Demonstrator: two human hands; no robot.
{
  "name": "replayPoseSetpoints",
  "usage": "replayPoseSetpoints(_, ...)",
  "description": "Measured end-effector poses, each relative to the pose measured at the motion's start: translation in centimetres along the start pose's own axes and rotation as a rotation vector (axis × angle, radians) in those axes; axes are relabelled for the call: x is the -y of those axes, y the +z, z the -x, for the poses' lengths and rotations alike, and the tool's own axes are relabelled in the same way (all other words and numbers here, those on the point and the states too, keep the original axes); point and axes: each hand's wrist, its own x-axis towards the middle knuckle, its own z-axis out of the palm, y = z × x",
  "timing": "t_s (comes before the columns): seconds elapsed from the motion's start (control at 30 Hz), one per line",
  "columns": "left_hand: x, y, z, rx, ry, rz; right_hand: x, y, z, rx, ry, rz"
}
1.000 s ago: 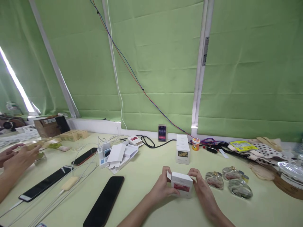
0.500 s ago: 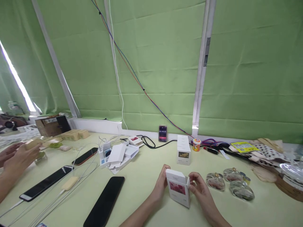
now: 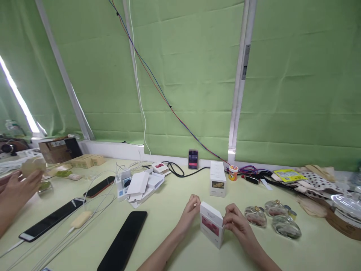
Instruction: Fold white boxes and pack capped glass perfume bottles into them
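A small white box point(image 3: 211, 225) with a pink-red picture on its front stands upright and slightly turned, low in the centre of the head view. My left hand point(image 3: 191, 209) is at the box's upper left edge, its fingers curled together; whether they pinch the box is hard to make out. On the other side, my right hand point(image 3: 235, 219) pinches the box's upper right edge near the lid. Several similar white boxes point(image 3: 217, 180) stand in a row behind it. To the right lie glass bottles point(image 3: 286, 226) and small gold caps point(image 3: 292, 214).
Phones point(image 3: 124, 239) and white cables point(image 3: 60, 235) lie on the left. Flat white cartons point(image 3: 145, 186) sit further back. Another person's hands point(image 3: 19, 192) hold a yellowish box at far left. A lidded glass jar point(image 3: 345, 210) stands far right.
The white box has turned and its top flap, raised at the right before, now looks closed down. My left fingers have curled further up. The other person's box has tipped upright.
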Motion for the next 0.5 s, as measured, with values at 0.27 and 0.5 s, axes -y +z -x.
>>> replayPoseSetpoints(0.27, -1.7, -0.5, 0.0, 0.226, -0.077, -0.158, 0.2, -0.3, -0.1, 0.012, -0.040, 0.050)
replayPoseSetpoints(0.5, -2.5, -0.9, -0.1, 0.259, -0.078, -0.216, 0.1, -0.3, 0.3, -0.038, -0.136, 0.191)
